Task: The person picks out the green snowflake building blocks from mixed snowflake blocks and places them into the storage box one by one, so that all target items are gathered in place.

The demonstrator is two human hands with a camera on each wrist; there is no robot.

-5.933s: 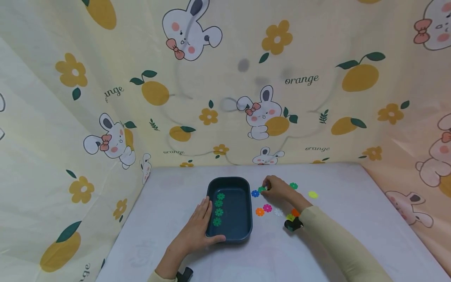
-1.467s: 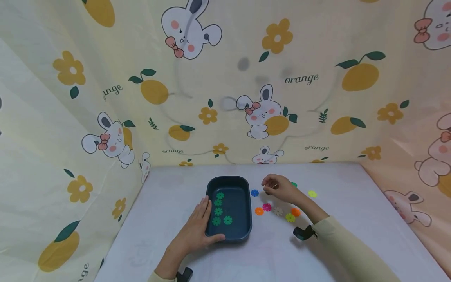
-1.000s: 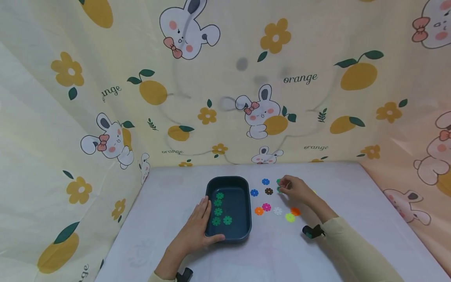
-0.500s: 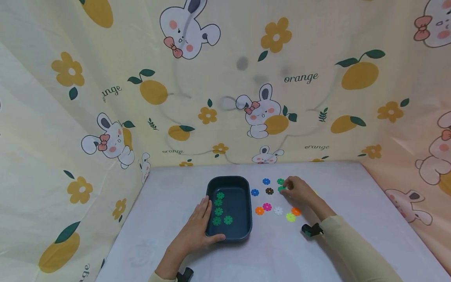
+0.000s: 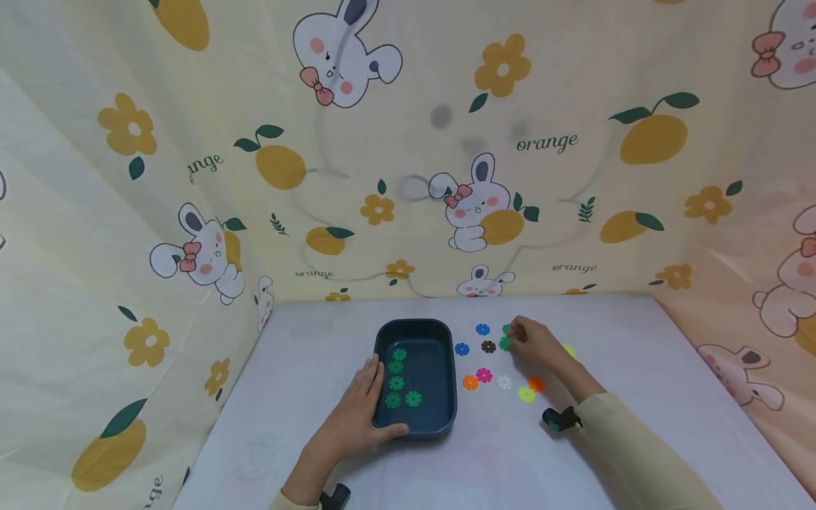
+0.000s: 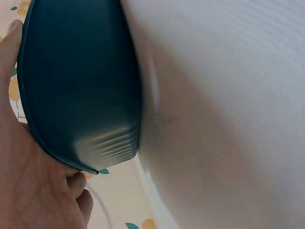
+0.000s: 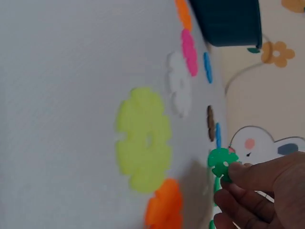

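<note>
My left hand (image 5: pixel 350 414) rests along the left side of a dark blue rectangular tray (image 5: pixel 440 429), fingers straight on the rim and thumb on its near edge. Inside the tray lie several green flower-shaped plastic discs (image 5: pixel 397 383). To the right of the tray, my right hand (image 5: pixel 538 347) pinches a green flower-shaped disc (image 7: pixel 220 160) between thumb and fingers, its face tilted up in the right wrist view. Another green disc (image 5: pixel 506 329) lies just behind the fingertips, partly hidden by them. The left wrist view shows the tray's outer wall (image 6: pixel 86 86) beside my hand.
Around the right hand lie two blue discs (image 5: pixel 482 329), a brown disc (image 5: pixel 488 346), a pink disc (image 5: pixel 484 375), a white disc (image 5: pixel 504 382), orange discs (image 5: pixel 470 382) and yellow discs (image 5: pixel 527 394). A patterned curtain (image 5: pixel 408 248) hangs behind the white table (image 5: pixel 306 340).
A fifth green disc has come to lie in the tray. My right hand has shifted right, baring the brown disc and a second blue one, and now pinches another green disc. Left hand unchanged.
</note>
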